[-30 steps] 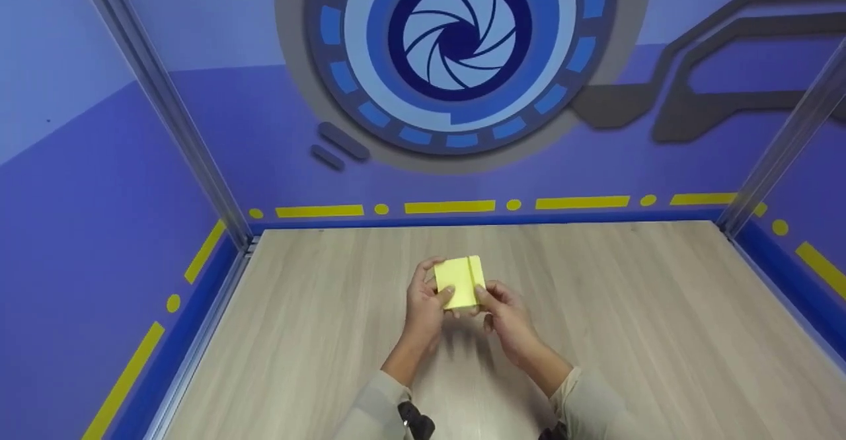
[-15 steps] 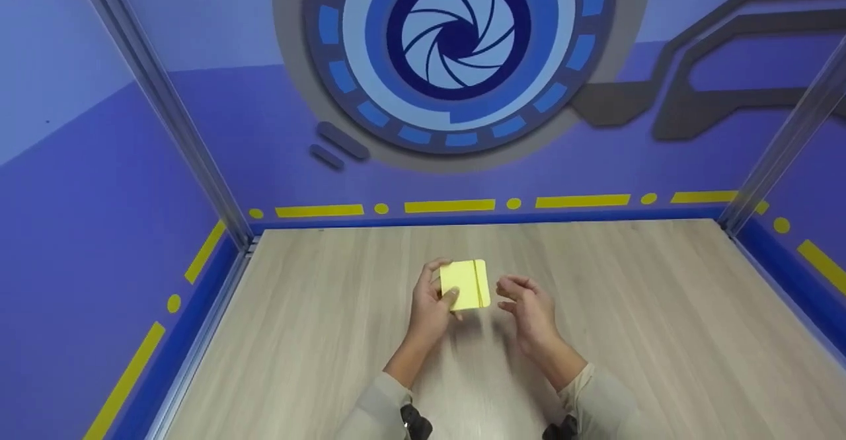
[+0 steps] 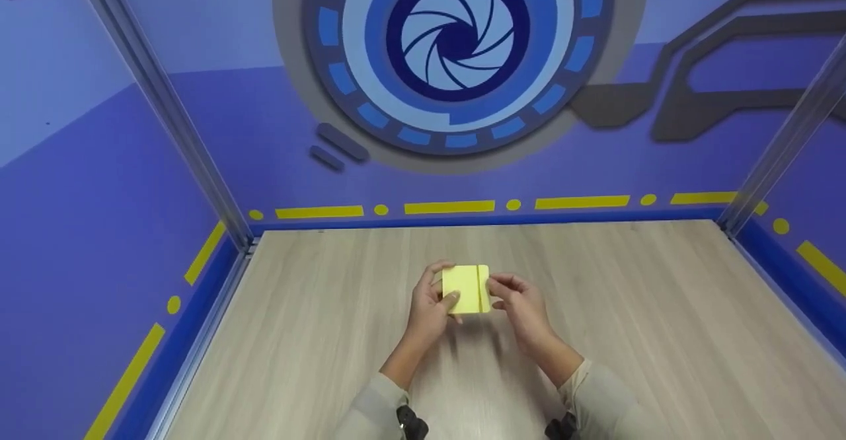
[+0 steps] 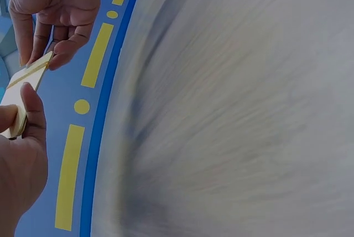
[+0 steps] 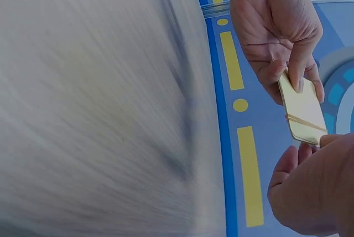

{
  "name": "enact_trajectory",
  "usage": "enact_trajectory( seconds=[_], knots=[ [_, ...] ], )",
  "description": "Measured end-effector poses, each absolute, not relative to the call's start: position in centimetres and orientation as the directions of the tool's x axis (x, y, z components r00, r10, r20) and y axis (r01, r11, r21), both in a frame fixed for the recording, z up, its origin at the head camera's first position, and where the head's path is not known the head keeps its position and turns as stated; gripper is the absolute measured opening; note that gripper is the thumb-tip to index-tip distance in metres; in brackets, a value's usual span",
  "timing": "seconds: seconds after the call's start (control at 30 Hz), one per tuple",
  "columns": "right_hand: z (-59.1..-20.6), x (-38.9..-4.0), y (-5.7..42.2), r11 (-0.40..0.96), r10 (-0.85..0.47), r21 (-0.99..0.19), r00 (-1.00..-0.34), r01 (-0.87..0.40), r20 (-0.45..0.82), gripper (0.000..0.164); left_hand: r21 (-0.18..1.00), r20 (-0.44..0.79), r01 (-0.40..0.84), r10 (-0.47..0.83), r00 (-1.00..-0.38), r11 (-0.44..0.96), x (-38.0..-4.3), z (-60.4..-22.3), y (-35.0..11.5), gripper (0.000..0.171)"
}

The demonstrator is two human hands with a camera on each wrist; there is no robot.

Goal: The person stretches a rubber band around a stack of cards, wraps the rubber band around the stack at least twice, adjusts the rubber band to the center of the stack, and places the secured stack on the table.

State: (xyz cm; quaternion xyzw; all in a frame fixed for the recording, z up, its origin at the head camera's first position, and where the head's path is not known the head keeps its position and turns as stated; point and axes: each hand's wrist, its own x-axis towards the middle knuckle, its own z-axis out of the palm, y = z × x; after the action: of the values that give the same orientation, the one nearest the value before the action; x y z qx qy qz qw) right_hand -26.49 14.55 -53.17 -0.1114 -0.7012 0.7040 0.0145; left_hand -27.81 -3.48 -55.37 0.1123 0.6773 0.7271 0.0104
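Observation:
A small yellow notebook (image 3: 464,278) is held up over the table, with an elastic band (image 3: 478,291) running along its right side. My left hand (image 3: 428,308) grips its left part, thumb on the cover and fingers behind. At the opposite edge, my right hand (image 3: 527,306) pinches the notebook with its thumb and fingertips. In the left wrist view those right fingertips come down to the banded end of the notebook (image 4: 32,71). From the right wrist, the left thumb lies flat on the cover of the notebook (image 5: 304,104).
Beneath both hands spreads a light wood-grain table (image 3: 330,361). A blue printed back wall (image 3: 562,162) stands behind it, with metal frame posts (image 3: 178,129) at the corners. Black straps (image 3: 413,422) sit at the sleeve cuffs.
My right hand let go of the notebook and moved off to the right, then came back to its right edge. The left hand kept its grip and shifted slightly right and lower with the notebook.

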Motion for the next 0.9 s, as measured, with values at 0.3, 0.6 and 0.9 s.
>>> enact_trajectory(
  seconds=[0.3, 0.6, 0.9],
  knots=[
    [-52.9, -26.9, 14.8, 0.122, 0.143, -0.991, -0.989, 0.06, -0.042, 0.026, 0.989, 0.122, 0.103, 0.186, -0.975, -0.109, -27.8, -55.9, -3.5, 0.052],
    [-52.6, -27.8, 15.6, 0.176, 0.124, -0.984, -0.992, 0.015, 0.007, 0.02, 0.99, 0.121, 0.099, 0.231, -0.965, -0.102, -27.9, -55.4, -3.4, 0.05],
    [-52.5, -28.0, 15.4, 0.228, 0.092, -0.974, -0.995, -0.003, 0.025, 0.023, 0.989, 0.117, 0.09, 0.253, -0.96, -0.115, -28.0, -55.5, -4.0, 0.052]
  ],
)
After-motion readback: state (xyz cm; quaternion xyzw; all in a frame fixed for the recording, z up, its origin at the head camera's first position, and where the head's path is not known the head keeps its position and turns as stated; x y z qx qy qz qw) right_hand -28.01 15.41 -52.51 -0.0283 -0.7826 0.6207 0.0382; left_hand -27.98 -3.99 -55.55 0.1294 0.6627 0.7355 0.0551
